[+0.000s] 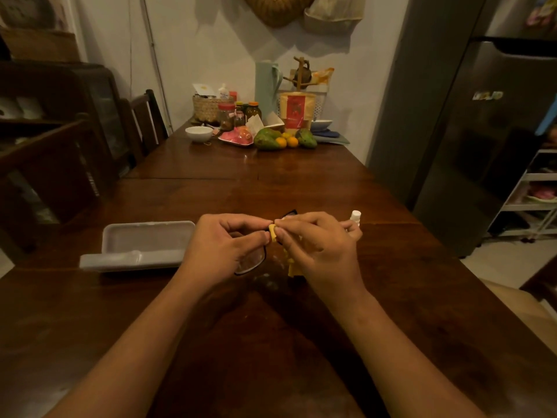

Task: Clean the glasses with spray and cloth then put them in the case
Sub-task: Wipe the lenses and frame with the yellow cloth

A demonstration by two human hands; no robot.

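Left hand [224, 247] pinches glasses [256, 260] above table [271, 342], right of open case [144, 242]. Right hand [316, 248] pinches cloth [291, 263]; spray [355, 217] behind. Risk: hard rubbing twists frame, loosens grip.

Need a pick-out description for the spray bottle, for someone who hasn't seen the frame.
Start at the long dark wooden table and find the person's two hands near its middle. Just behind the right hand, on the fridge side, stands the spray bottle, mostly hidden. It is small and white with a rounded cap, unlike the grey open case lying left of the left hand.
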